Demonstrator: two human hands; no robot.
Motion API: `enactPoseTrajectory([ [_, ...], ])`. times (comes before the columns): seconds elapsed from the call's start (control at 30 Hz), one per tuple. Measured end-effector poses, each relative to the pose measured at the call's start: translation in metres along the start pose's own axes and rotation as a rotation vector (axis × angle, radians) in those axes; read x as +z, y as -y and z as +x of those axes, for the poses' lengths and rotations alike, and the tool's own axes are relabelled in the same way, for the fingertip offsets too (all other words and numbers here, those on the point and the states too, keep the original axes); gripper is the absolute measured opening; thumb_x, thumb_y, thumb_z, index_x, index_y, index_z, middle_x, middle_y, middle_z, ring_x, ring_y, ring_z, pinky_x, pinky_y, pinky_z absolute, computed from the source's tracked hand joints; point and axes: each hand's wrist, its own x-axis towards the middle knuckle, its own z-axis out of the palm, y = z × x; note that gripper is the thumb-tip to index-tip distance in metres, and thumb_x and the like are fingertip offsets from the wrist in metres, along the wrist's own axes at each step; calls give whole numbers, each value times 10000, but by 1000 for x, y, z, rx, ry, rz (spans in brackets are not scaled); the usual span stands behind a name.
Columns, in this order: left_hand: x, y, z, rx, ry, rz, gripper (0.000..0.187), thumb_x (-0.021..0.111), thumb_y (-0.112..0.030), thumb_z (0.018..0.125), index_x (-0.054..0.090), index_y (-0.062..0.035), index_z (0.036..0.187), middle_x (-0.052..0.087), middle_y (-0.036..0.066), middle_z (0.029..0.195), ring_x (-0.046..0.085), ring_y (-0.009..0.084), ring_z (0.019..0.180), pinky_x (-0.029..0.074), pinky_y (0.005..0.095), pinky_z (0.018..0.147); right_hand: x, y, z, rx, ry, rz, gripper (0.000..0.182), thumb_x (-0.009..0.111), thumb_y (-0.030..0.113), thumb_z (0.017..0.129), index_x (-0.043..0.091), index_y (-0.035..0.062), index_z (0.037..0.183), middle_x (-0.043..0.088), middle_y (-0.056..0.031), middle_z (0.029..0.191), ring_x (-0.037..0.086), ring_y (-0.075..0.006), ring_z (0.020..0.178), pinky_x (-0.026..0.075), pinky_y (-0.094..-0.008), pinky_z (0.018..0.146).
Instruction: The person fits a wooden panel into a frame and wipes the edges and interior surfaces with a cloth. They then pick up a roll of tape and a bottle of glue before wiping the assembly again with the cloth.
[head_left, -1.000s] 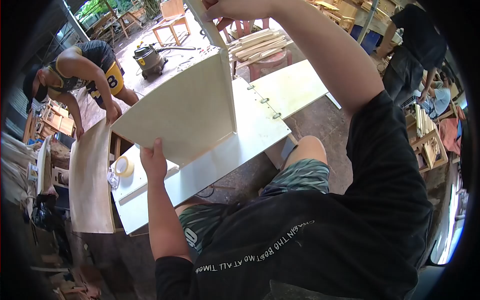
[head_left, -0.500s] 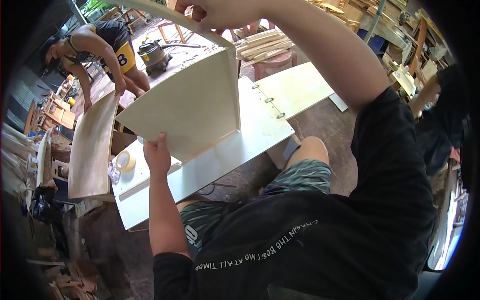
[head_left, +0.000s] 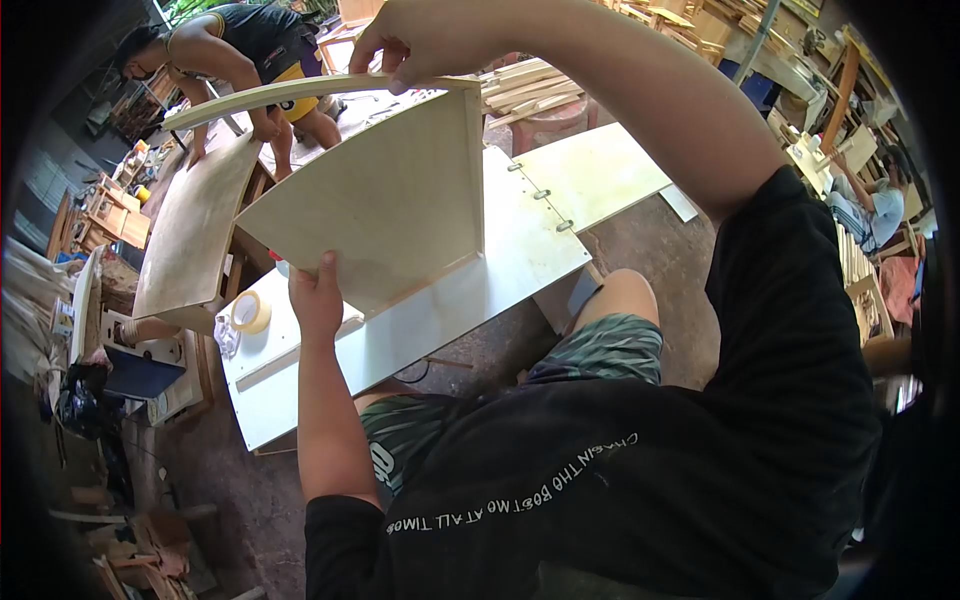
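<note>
A pale wooden panel with a curved top edge (head_left: 375, 200) stands upright on a white board (head_left: 420, 325) in front of me. My left hand (head_left: 318, 295) is closed on its lower left edge, thumb flat on the near face. Above the panel, my right hand (head_left: 415, 50) pinches a long curved wooden strip (head_left: 290, 93) from over its top. The strip's right end meets the panel's upper right corner; its left end stands away from the panel's edge. My right fingertips are partly hidden behind the strip.
A roll of tape (head_left: 250, 312) sits on the board's left end. Metal fasteners (head_left: 541, 194) line the joint with another board (head_left: 590, 175). At the left, a co-worker (head_left: 235, 50) bends over a curved wooden panel (head_left: 195, 230). Wooden slats (head_left: 535, 90) lie on a stool behind.
The curved strip's left end has come down, and my right hand has lowered slightly with it. My left hand stays on the panel. The co-worker has shifted to the right.
</note>
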Motion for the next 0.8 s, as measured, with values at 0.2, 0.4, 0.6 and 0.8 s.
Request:
enactPoseTrajectory([
  [0.2, -4, 2, 0, 6, 55, -11, 349, 609, -208, 1031, 569, 10, 1300, 655, 114, 1263, 605, 214, 1158, 446, 359, 1019, 30, 1, -17, 118, -7, -99, 377, 584, 289, 1036, 639, 177, 1392, 753, -79, 980, 659, -188, 763, 517, -344, 727],
  [0.4, -2, -12, -1, 58, 4, 101, 277, 602, -133, 991, 621, 22, 1219, 692, 148, 1173, 643, 257, 1091, 470, 371, 970, 76, -28, -32, 148, -182, 103, 403, 538, 385, 1045, 630, 221, 1401, 719, -140, 1214, 684, -254, 1105, 513, -387, 980],
  [0.6, -4, 3, 2, 13, 31, -1, 281, 595, -118, 986, 625, 14, 1232, 691, 133, 1180, 641, 244, 1109, 474, 356, 971, 89, -31, -25, 60, -303, 129, 391, 516, 350, 1030, 682, 146, 1320, 726, -185, 1165, 713, -332, 1013, 532, -435, 928],
  [0.8, -12, -4, 4, 83, 70, 116, 347, 601, -235, 1027, 580, -3, 1284, 676, 130, 1220, 641, 234, 1106, 484, 351, 961, 80, -22, -33, 85, -229, 136, 400, 538, 366, 1031, 667, 142, 1336, 732, -167, 1166, 721, -289, 1017, 532, -410, 934],
])
